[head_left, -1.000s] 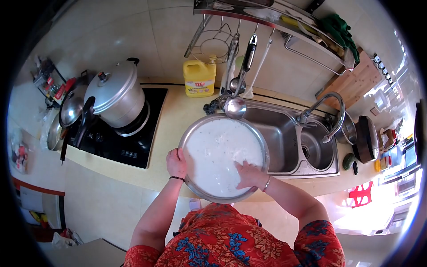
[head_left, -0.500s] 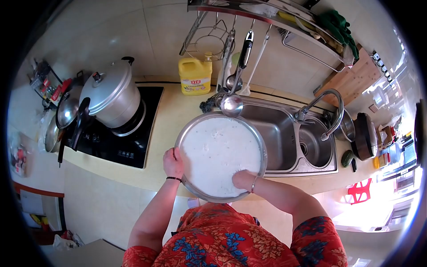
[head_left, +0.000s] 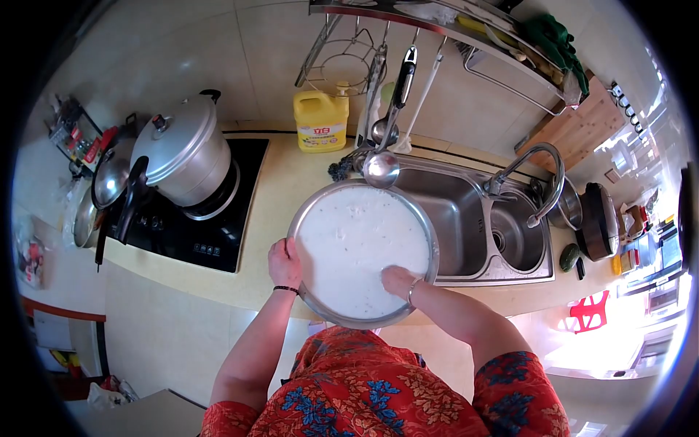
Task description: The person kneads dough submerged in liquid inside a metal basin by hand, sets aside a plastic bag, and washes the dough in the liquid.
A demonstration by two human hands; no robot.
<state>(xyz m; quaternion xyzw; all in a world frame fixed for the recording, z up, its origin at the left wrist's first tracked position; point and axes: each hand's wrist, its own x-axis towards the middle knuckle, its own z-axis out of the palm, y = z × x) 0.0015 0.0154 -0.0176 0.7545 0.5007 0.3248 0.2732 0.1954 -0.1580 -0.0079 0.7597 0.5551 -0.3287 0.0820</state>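
Observation:
A wide metal basin (head_left: 431,240) full of milky white liquid (head_left: 357,244) rests at the counter's front edge, beside the sink. My left hand (head_left: 285,264) grips its left rim, with the fingers closed round the edge. On the right, my right hand (head_left: 399,281) dips into the liquid near the basin's lower right side. Its fingers are under the surface and cannot be seen. Small dark specks and bubbles float on the liquid.
Behind the basin a ladle (head_left: 381,169) hangs from a rack (head_left: 408,16), near a yellow jug (head_left: 320,124). A double sink (head_left: 451,218) with a faucet (head_left: 557,178) lies to the right. At left, a large pot (head_left: 186,156) stands on a black cooktop (head_left: 218,233).
My right hand has sunk into the liquid; its fingers showed above the surface a second ago. My left hand has stayed on the rim. The view has shifted slightly.

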